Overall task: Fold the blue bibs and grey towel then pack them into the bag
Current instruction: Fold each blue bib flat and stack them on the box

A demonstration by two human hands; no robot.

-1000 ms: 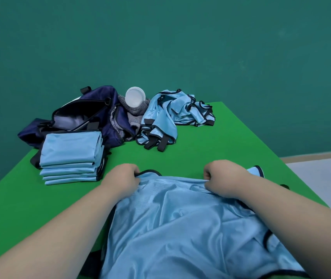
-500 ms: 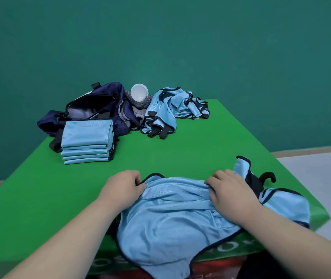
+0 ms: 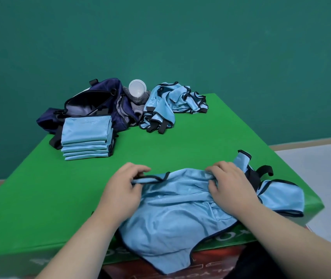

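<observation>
A light blue bib with black trim lies crumpled at the table's near edge, its lower part hanging over the front. My left hand pinches its black-edged top hem at the left. My right hand grips the bunched top edge at the right. A stack of folded blue bibs sits at the left. Behind it stands the open navy bag. A grey towel lies bunched between the bag and a heap of unfolded blue bibs.
The green table ends close on the right and front, with pale floor beyond. A white round lid or cup rests on the grey towel. A dark green wall stands behind.
The view has pulled back and the bib now lies lower in it, hanging over the front edge. My left hand has shifted from a fist on the cloth to pinching the hem.
</observation>
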